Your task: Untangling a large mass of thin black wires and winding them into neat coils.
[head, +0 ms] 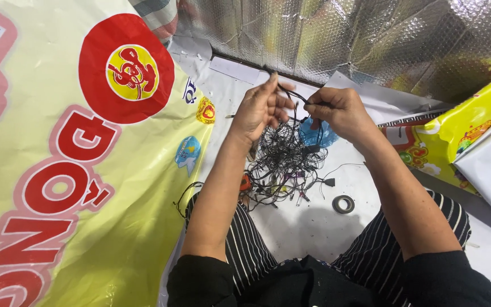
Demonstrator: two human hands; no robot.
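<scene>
Nearest, striped trousers [245, 250], knees apart. Just beyond the knees, on the pale floor [308, 227], a tangled heap of thin black wires [282, 162], small plugs at its edges; by the look of it mostly unsorted yet. Right of the heap, a roll of black tape [343, 204], lying flat, untouched. Above the heap, left hand [261, 108] fingers partly spread, pinching one looped black wire [294, 96]; right hand [339, 111] closed around the loop's other end. Left of the heap, a big yellow printed sheet [86, 170]. Beyond the heap, silver foil wall [342, 40].
</scene>
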